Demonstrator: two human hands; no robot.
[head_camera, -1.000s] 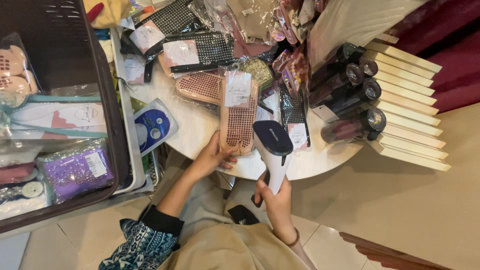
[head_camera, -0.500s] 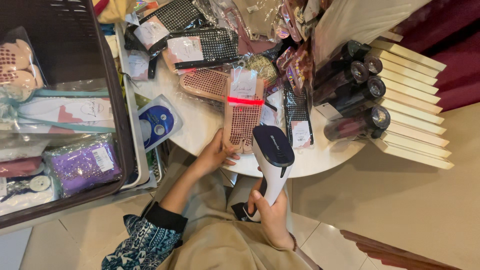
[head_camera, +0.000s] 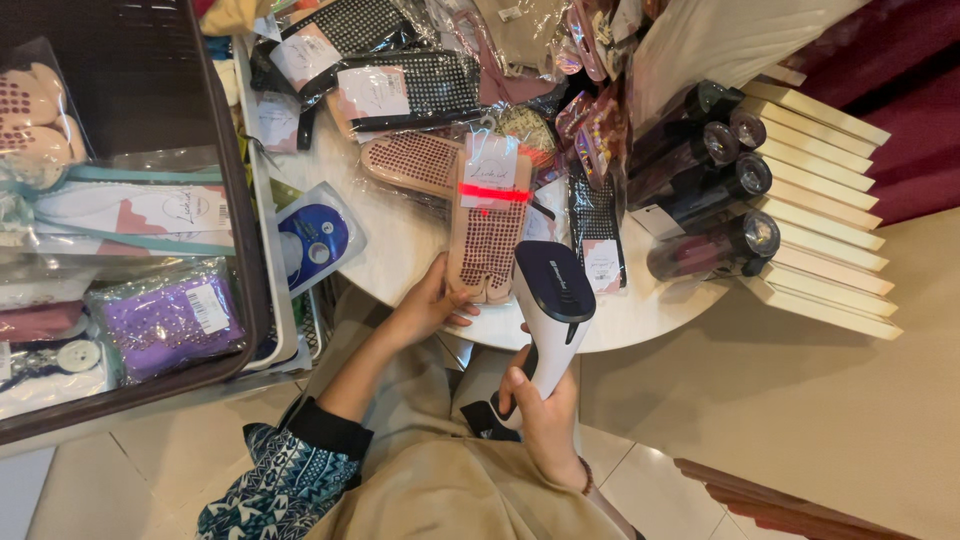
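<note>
My left hand (head_camera: 428, 305) grips the near end of a pink dotted sock pack (head_camera: 487, 235) lying on the round white table (head_camera: 400, 250). A red scanner line crosses the white card label at the pack's top. In my right hand (head_camera: 543, 420) is a white handheld barcode scanner (head_camera: 552, 300) with a dark head, aimed at the pack from just right of it.
More bagged socks (head_camera: 400, 90) cover the far side of the table. Dark rolled mats (head_camera: 710, 190) and stacked pale boxes (head_camera: 830, 200) stand at right. A dark basket (head_camera: 130, 230) of packaged goods sits at left, with a blue-and-white packet (head_camera: 315, 240) beside it.
My right hand has lifted the scanner up toward the sock pack, and a red scan line now falls across its label. The left hand keeps hold of the pack.
</note>
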